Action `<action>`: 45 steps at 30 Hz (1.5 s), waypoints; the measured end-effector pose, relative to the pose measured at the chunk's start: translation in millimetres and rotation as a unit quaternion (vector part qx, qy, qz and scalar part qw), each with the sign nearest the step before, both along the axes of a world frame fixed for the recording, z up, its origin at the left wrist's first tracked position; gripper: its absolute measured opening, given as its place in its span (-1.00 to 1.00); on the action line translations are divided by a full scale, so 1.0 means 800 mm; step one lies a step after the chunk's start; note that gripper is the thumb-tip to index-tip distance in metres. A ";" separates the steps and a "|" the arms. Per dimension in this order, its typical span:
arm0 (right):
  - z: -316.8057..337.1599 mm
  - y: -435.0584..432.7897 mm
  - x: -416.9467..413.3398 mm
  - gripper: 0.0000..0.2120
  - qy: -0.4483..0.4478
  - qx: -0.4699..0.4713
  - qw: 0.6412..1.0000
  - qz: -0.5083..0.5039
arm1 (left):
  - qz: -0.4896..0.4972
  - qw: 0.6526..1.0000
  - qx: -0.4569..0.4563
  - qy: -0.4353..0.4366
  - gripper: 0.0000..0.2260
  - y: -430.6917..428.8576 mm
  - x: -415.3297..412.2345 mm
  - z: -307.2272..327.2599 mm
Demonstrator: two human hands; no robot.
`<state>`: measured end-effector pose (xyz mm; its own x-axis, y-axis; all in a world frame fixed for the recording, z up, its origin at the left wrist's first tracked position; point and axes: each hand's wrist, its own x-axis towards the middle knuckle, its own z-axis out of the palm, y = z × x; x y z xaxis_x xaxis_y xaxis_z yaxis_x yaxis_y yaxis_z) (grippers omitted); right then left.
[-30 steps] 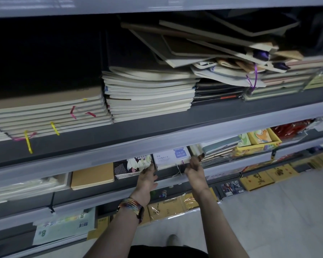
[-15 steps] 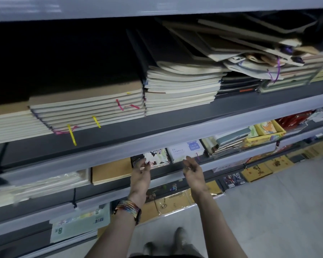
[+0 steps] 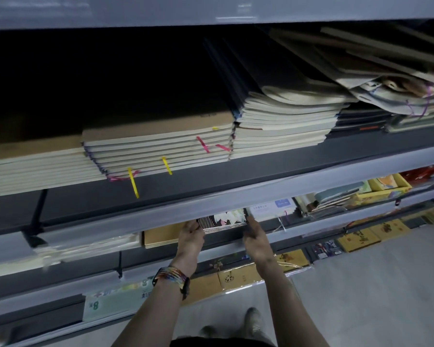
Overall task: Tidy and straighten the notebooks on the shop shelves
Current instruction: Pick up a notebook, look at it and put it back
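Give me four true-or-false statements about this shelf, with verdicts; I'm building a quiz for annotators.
1. The left hand and right hand both grip the patterned notebook stack. True.
2. The woven wristband is on the right wrist. False: it is on the left wrist.
3. A brown notebook lies left of that stack. True.
4. The upper-right notebooks are stacked neatly. False: they lie tilted and jumbled.

Patterned notebook stack (image 3: 223, 220) mostly hidden under shelf lip (image 3: 161, 214); white notebook (image 3: 271, 209) txt unreadable.
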<state>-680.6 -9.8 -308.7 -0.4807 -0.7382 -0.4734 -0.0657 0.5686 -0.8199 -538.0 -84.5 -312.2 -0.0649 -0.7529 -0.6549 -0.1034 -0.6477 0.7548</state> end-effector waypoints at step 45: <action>0.002 -0.005 -0.008 -0.32 0.060 -0.001 0.997 0.046 | -0.033 0.997 0.040 -0.055 -0.71 0.001 -0.012 -0.022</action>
